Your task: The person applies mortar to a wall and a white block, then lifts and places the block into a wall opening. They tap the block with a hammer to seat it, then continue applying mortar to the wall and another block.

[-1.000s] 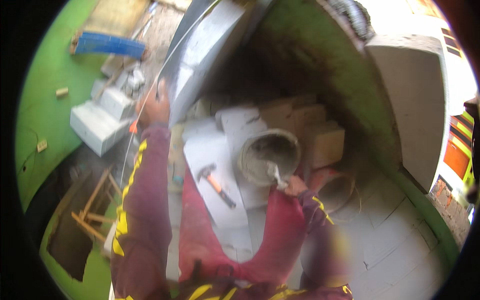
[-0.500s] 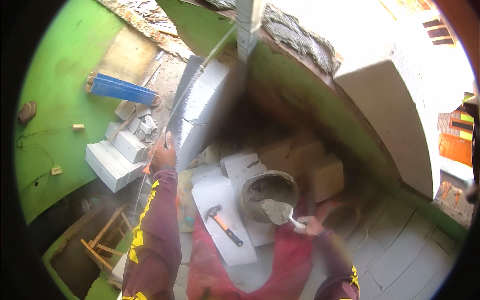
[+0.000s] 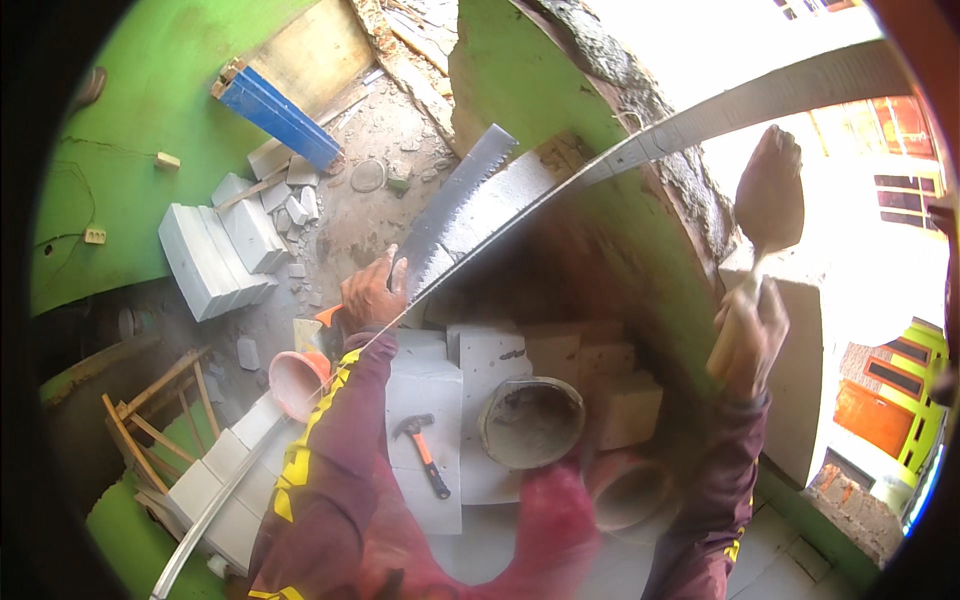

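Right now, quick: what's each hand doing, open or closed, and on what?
Left hand: closed on the handsaw, at the handle end of its blade.
Right hand: closed, holding the trowel raised, blade up.

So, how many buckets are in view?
3: a grey bucket right of the hammer, an orange bucket at left, and a reddish bucket at lower right. More may be hidden.

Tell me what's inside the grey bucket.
Grey, mortar-like paste in the bucket, darker toward the far wall. The paste covers the bottom, so its depth can't be seen.
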